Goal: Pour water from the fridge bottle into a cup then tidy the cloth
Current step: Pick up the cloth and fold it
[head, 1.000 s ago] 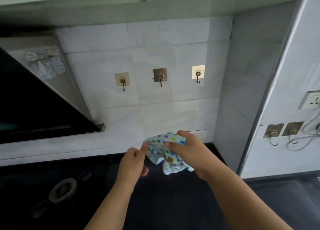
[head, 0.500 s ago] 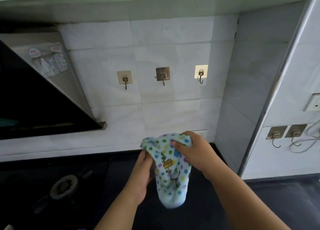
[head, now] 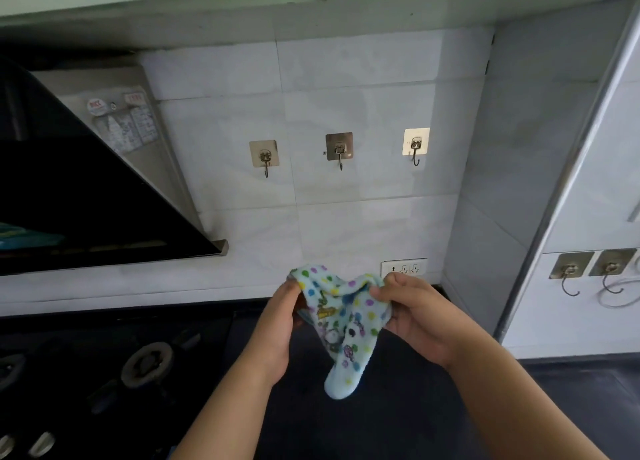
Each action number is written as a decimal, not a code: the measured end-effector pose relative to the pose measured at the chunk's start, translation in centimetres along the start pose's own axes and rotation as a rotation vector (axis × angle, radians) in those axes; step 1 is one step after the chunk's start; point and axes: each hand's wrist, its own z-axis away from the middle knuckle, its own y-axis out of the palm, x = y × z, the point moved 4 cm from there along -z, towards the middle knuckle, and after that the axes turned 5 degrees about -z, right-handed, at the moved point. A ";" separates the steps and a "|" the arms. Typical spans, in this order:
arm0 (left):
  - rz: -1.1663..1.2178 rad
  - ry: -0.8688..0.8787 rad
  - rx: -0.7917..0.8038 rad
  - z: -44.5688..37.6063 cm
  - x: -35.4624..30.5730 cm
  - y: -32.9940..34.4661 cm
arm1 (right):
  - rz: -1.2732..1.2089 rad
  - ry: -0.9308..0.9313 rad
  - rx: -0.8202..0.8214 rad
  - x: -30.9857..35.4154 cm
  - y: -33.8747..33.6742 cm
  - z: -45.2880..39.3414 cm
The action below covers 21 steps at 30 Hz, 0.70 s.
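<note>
A light blue cloth [head: 341, 324] with coloured dots hangs between my two hands above the dark counter. My left hand [head: 277, 331] pinches its top left corner. My right hand [head: 412, 316] grips the top right edge. The cloth's lower end droops to a point below them. On the white tiled wall above are three stick-on metal hooks: a left hook [head: 265, 158], a middle hook [head: 339, 151] and a right hook [head: 416, 146], all bare. No bottle or cup is in view.
A black slanted range hood [head: 86, 196] juts out on the left above a gas hob burner [head: 147, 364]. A wall socket [head: 403, 267] sits behind the cloth. A grey side wall [head: 519, 182] closes the corner at right, with two more hooks [head: 588, 269] beyond.
The bunched cloth has been opened out and now hangs spread between both hands. My left hand has moved up to its top left corner, and the view has drawn nearer to the wall.
</note>
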 end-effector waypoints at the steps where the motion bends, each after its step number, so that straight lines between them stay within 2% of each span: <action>1: 0.004 0.031 0.024 0.1 -0.4 -0.2 | -0.066 0.023 0.020 -0.1 0.2 0.3; 4: 0.105 0.014 0.139 0.6 -0.9 -0.3 | -0.202 0.060 -0.058 -1.1 -0.8 0.1; 8: 0.271 -0.173 0.199 0.9 -0.1 -0.1 | -0.359 0.116 -0.195 -3.0 -1.3 -0.5; 11: 0.322 -0.240 0.213 0.9 0.5 -0.3 | -0.324 0.151 -0.135 -3.9 -1.1 -0.2; 16: 0.328 -0.060 0.024 1.3 0.0 -1.1 | -0.327 0.229 -0.093 -4.9 -0.9 0.2; 19: 0.273 -0.077 0.092 1.3 0.0 -1.8 | -0.381 0.168 -0.106 -4.9 -1.5 -0.2; 21: 0.192 -0.153 0.109 1.5 0.7 -2.1 | -0.388 0.105 0.019 -4.0 -0.8 -0.1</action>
